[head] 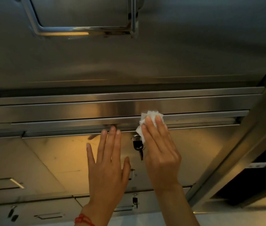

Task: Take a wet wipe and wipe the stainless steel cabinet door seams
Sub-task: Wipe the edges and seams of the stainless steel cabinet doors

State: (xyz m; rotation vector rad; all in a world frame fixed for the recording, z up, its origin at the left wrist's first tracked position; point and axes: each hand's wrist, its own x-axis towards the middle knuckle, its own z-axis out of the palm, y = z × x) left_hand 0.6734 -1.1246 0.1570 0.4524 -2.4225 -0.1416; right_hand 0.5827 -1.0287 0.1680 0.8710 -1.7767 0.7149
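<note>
A stainless steel cabinet fills the view, and a horizontal seam [80, 123] runs across it above a lower door [55, 154]. My right hand [160, 147] lies flat on a crumpled white wet wipe [151, 115], pressing it against the seam just right of centre. The wipe sticks out above and to the left of my fingers. My left hand [107, 162] rests flat on the lower door with fingers spread, its fingertips touching the seam's lower edge. It holds nothing. A red cord circles my left wrist.
A key with a black fob [137, 145] hangs in the door lock between my hands. Another key [135, 200] hangs lower down. A recessed handle [86, 29] sits in the upper door. A steel post [243, 136] runs down the right side, with a dark gap beyond.
</note>
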